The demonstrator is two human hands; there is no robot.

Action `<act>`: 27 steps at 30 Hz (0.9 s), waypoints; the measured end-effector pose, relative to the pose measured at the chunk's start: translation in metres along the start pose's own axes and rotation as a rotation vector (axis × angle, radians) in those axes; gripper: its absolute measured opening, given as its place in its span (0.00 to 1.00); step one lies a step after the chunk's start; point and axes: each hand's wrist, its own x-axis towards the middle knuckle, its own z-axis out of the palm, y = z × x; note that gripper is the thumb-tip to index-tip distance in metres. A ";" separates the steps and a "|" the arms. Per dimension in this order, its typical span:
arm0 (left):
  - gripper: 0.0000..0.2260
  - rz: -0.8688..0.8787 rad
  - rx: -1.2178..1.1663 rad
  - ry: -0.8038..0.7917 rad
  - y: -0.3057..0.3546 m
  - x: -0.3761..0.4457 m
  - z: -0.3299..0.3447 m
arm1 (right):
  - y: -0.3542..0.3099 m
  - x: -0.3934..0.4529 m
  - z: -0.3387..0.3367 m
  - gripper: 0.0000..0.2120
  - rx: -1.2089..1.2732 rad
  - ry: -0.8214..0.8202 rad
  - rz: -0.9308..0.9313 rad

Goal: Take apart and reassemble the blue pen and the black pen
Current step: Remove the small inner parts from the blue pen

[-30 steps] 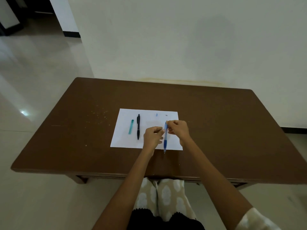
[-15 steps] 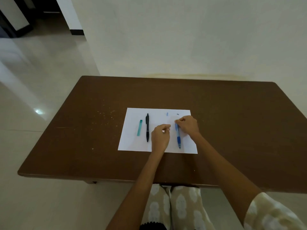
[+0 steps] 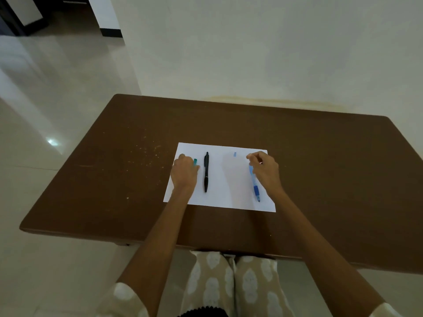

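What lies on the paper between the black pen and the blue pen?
Head view: between the black pen and the blue pen, only a small light-blue piece near the paper's far edge; otherwise bare.

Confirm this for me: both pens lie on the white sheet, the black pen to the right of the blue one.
Not quite. The head view shows both pens on the white sheet, but the black pen lies to the left of the blue pen, near the left hand; the blue one is by the right hand.
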 end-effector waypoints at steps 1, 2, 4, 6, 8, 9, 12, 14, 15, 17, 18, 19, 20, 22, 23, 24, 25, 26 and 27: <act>0.11 -0.009 -0.007 0.004 0.000 0.002 -0.001 | -0.005 -0.002 -0.001 0.13 0.046 -0.012 -0.003; 0.10 -0.028 -0.032 0.002 0.000 0.002 -0.001 | -0.009 -0.004 -0.003 0.13 0.087 -0.026 -0.007; 0.10 -0.071 -0.148 0.007 0.000 -0.001 -0.006 | -0.018 -0.007 -0.006 0.12 0.140 -0.049 -0.019; 0.10 -0.079 -0.324 0.028 0.002 -0.008 -0.011 | -0.025 -0.008 -0.008 0.11 0.153 -0.065 -0.026; 0.09 -0.064 -0.501 0.014 0.008 -0.020 -0.016 | -0.029 -0.012 -0.007 0.11 0.147 -0.113 -0.013; 0.09 -0.069 -0.589 -0.018 0.012 -0.026 -0.018 | -0.031 -0.016 -0.004 0.10 0.152 -0.160 -0.002; 0.09 -0.125 -0.831 -0.151 0.021 -0.042 -0.022 | -0.034 -0.030 0.011 0.11 0.177 -0.297 0.016; 0.10 -0.130 -0.902 -0.214 0.023 -0.049 -0.026 | -0.037 -0.038 0.020 0.12 0.231 -0.302 0.030; 0.10 -0.125 -0.915 -0.240 0.023 -0.051 -0.028 | -0.040 -0.039 0.023 0.13 0.263 -0.291 0.044; 0.10 -0.125 -0.929 -0.270 0.022 -0.054 -0.033 | -0.044 -0.041 0.024 0.13 0.295 -0.286 0.066; 0.10 -0.128 -0.934 -0.277 0.021 -0.054 -0.034 | -0.045 -0.041 0.024 0.13 0.293 -0.298 0.066; 0.10 -0.131 -0.935 -0.282 0.019 -0.055 -0.035 | -0.046 -0.042 0.024 0.12 0.279 -0.316 0.056; 0.10 -0.128 -0.930 -0.290 0.017 -0.055 -0.036 | -0.047 -0.043 0.024 0.11 0.257 -0.338 0.041; 0.10 -0.124 -0.909 -0.323 0.012 -0.056 -0.037 | -0.047 -0.044 0.026 0.10 0.202 -0.373 0.013; 0.10 -0.126 -0.900 -0.344 0.010 -0.056 -0.038 | -0.047 -0.045 0.027 0.10 0.174 -0.384 0.002; 0.11 -0.131 -0.895 -0.361 0.008 -0.056 -0.039 | -0.048 -0.045 0.029 0.10 0.146 -0.395 -0.007; 0.11 -0.139 -0.895 -0.374 0.006 -0.056 -0.040 | -0.049 -0.045 0.031 0.11 0.122 -0.406 -0.013; 0.11 -0.148 -0.899 -0.377 0.004 -0.056 -0.041 | -0.050 -0.045 0.034 0.11 0.105 -0.417 -0.020; 0.11 -0.159 -0.906 -0.370 0.002 -0.056 -0.042 | -0.051 -0.045 0.037 0.11 0.097 -0.425 -0.026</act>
